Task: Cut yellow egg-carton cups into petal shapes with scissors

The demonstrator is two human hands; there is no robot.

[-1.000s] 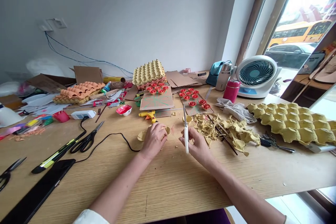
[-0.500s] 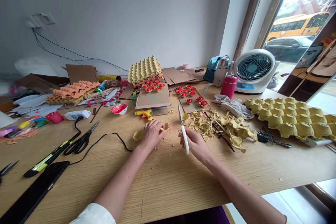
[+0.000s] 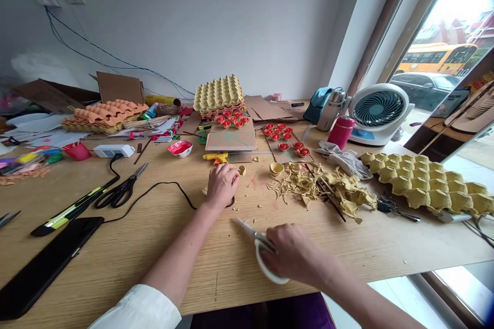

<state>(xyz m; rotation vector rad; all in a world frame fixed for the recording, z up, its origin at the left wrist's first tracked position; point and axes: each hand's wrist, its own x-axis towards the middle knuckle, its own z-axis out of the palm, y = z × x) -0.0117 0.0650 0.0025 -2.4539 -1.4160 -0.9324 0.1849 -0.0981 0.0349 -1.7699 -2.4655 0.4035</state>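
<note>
My left hand (image 3: 221,185) rests curled on the wooden table (image 3: 116,252), fingers closed over a small yellow egg-carton cup that is mostly hidden under it. Another small cut cup (image 3: 242,169) lies just beyond its fingertips. My right hand (image 3: 295,253) is near the table's front edge, gripping white-handled scissors (image 3: 258,244) with the blades pointing left and up. A pile of yellow carton scraps (image 3: 320,187) lies right of the hands.
A yellow egg tray (image 3: 424,181) lies at the right, a fan (image 3: 377,111) and red flask (image 3: 341,132) behind it. Red paper roses (image 3: 283,141) sit on cardboard mid-table. Glue gun (image 3: 216,157), black scissors (image 3: 119,193), cable and stacked egg trays (image 3: 218,95) fill the left and back.
My right hand has pulled the scissors back from beside the scraps toward the table's front edge and turned the blades leftward. My left hand stayed on the cup. The view shifted slightly.
</note>
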